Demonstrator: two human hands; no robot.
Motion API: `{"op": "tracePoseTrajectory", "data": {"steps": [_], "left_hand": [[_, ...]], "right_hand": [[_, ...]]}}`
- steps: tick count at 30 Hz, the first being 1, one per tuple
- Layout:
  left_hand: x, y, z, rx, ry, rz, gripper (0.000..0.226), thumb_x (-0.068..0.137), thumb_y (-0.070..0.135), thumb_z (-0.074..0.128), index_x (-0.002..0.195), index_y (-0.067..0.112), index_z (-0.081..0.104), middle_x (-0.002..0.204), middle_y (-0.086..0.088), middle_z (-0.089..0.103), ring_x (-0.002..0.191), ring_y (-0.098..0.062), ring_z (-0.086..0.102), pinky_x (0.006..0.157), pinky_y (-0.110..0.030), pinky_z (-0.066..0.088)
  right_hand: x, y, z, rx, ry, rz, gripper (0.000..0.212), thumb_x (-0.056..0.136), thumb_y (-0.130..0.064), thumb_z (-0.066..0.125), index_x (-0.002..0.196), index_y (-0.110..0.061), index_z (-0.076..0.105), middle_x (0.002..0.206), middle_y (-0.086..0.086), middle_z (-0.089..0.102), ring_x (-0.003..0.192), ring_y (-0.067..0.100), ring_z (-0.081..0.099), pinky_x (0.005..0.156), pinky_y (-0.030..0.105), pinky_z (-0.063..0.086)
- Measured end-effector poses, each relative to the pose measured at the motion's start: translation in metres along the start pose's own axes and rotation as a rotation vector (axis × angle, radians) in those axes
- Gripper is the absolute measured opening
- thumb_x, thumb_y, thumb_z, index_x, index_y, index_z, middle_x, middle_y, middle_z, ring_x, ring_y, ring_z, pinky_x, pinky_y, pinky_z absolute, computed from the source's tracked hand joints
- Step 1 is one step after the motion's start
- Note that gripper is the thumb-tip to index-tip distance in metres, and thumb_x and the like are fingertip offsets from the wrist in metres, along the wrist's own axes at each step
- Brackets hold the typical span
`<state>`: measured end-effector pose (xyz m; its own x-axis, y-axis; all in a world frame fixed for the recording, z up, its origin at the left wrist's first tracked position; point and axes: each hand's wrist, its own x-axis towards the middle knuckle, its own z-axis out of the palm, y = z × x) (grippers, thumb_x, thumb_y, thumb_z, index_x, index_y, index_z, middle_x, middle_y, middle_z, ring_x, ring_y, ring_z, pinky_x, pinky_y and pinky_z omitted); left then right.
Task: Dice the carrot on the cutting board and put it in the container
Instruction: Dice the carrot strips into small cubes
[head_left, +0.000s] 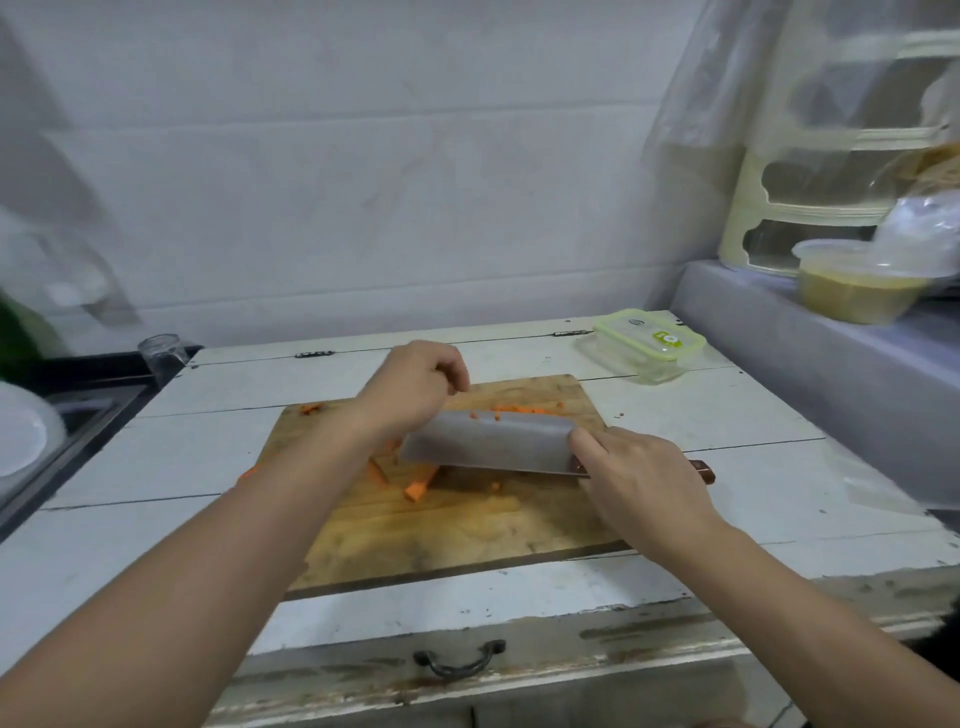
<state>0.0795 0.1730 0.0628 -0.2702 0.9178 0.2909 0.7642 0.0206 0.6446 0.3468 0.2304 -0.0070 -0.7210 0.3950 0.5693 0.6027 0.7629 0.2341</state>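
Currently: cutting board (457, 525) sits centre of white worktop (727, 467), long edge toward viewer. R hand (636, 480) is curled round the dark wood handle of a cleaver (488, 441), thumb up against the blade heel; blade lies broadside, tilted, edge down on the board. L hand (410, 387) at 11 o'clock of the blade, fingers curled loosely over the blade's far top corner; whether it pinches anything, cannot tell. Carrot strips (418, 488) lie under/below the blade at 7 o'clock, touching board. Diced carrot bits (524, 410) along board's far edge, 12 o'clock. Container (647, 345), green lid on, at 1 o'clock, off the board, well apart. Drawer pull (460, 659) at 6 o'clock.
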Motion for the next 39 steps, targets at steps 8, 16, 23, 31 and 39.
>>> {"op": "tracePoseTrajectory", "data": {"steps": [8, 16, 23, 31, 39], "left_hand": [[-0.002, -0.003, 0.026, 0.238, -0.339, 0.06, 0.054, 0.092, -0.01, 0.035, 0.123, 0.016, 0.071, 0.121, 0.0, 0.058, 0.11, -0.012, 0.05, 0.091, -0.016, 0.034], [0.007, 0.005, 0.037, 0.064, -0.271, 0.146, 0.055, 0.082, -0.015, 0.038, 0.089, 0.024, 0.075, 0.102, 0.002, 0.067, 0.098, -0.012, 0.059, 0.094, -0.032, 0.047], [-0.006, -0.006, 0.008, 0.01, 0.363, -0.118, 0.036, 0.095, 0.002, 0.042, 0.113, 0.019, 0.068, 0.114, -0.001, 0.063, 0.109, -0.023, 0.059, 0.087, -0.029, 0.044], [-0.09, -0.007, 0.045, 0.639, -0.033, -0.243, 0.022, 0.099, 0.009, 0.046, 0.113, 0.011, 0.062, 0.118, -0.015, 0.065, 0.108, -0.035, 0.064, 0.084, -0.041, 0.051], [-0.115, -0.018, -0.003, 0.543, 0.008, -0.354, 0.013, 0.094, 0.011, 0.054, 0.105, 0.017, 0.051, 0.091, -0.005, 0.059, 0.079, -0.024, 0.057, 0.054, -0.03, 0.035]], "right_hand": [[-0.002, -0.005, -0.008, -0.006, -0.005, -0.017, 0.04, 0.06, -0.006, 0.082, 0.079, -0.017, 0.049, 0.064, 0.0, 0.053, 0.049, 0.027, 0.049, 0.043, 0.032, 0.029], [-0.007, 0.006, -0.023, -0.025, -0.066, 0.005, 0.043, 0.052, -0.005, 0.085, 0.078, -0.016, 0.052, 0.06, -0.001, 0.052, 0.049, 0.026, 0.05, 0.043, 0.03, 0.024], [0.003, 0.004, -0.033, 0.074, -0.167, 0.19, 0.022, 0.084, -0.024, 0.068, 0.093, -0.022, 0.048, 0.072, -0.001, 0.061, 0.064, 0.033, 0.059, 0.05, 0.036, 0.045], [0.057, -0.022, -0.061, 1.028, -0.477, 0.655, 0.018, 0.102, -0.013, 0.047, 0.086, -0.01, 0.055, 0.069, 0.016, 0.058, 0.048, 0.024, 0.057, 0.043, 0.031, 0.049], [0.053, -0.054, -0.056, 0.978, -0.83, 0.613, 0.031, 0.1, -0.022, 0.046, 0.1, 0.006, 0.059, 0.068, 0.018, 0.064, 0.056, 0.032, 0.063, 0.06, 0.044, 0.056]]}}
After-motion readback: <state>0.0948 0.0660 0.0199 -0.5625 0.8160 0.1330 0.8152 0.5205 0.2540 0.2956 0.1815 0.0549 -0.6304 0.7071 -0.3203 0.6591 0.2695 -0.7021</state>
